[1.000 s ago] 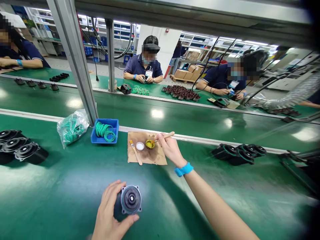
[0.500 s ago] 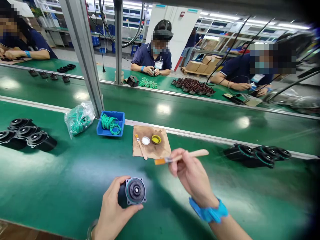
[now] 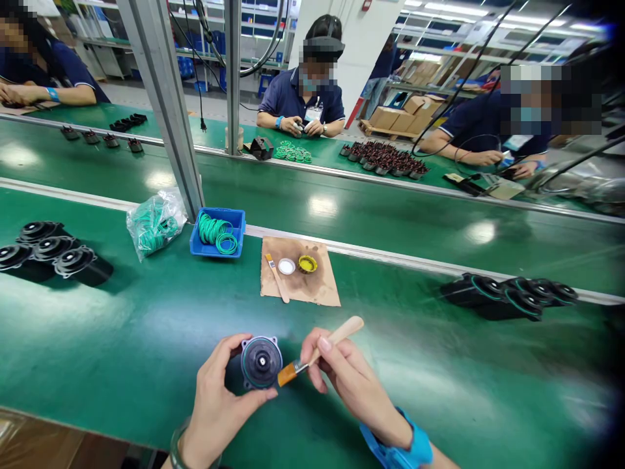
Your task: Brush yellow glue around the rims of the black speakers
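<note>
My left hand is wrapped round a black cylindrical motor housing, thumb at its near side and fingers at the far side. The housing's round end faces up, with a grey flange, a green ring and a small shaft at the centre. In my right hand is a flat paintbrush with a pale wooden handle, pinched between thumb and fingers. Its orange bristles point left and lie at the right edge of the housing's flange; whether they touch it I cannot tell.
Beyond the hands lies stained cardboard with a second brush, a white cap and a yellow-rimmed dish. A blue bin holds green rings, beside a plastic bag. Housings stand left and right. Co-workers sit opposite.
My right hand has brought the paintbrush down and left, from near the cardboard to the housing's edge. My left hand still holds the housing in nearly the same place.
</note>
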Demonstrator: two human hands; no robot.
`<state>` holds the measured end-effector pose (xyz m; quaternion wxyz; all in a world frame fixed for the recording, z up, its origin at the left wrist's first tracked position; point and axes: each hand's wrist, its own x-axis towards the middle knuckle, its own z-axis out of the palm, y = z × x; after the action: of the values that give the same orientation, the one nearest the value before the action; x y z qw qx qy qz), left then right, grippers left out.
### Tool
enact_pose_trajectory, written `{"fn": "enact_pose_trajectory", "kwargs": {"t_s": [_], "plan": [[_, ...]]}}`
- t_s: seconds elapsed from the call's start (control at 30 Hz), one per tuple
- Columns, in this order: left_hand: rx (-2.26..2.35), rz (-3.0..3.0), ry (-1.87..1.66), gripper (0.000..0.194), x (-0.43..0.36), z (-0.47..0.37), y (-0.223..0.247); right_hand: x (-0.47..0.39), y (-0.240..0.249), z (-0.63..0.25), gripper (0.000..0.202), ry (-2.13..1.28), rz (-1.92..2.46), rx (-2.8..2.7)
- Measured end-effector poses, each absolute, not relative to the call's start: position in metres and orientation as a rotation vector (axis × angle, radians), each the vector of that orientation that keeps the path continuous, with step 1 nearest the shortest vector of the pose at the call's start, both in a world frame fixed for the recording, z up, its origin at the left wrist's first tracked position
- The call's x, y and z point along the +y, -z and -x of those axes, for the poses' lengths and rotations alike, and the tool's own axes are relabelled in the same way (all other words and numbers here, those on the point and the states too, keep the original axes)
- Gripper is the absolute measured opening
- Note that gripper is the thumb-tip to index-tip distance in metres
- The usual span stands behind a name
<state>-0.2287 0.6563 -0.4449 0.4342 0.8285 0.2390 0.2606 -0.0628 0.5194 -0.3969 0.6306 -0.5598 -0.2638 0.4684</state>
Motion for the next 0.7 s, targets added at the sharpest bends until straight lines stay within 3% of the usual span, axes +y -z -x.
{"fn": "enact_pose_trajectory", "kwargs": {"t_s": [0.7], "plan": [[0.358,-2.179,-0.699,0.068,0.66,0.23,0.43,0.534,0.375,0.043,0.043,-0.713,1.475,-1.165]]}}
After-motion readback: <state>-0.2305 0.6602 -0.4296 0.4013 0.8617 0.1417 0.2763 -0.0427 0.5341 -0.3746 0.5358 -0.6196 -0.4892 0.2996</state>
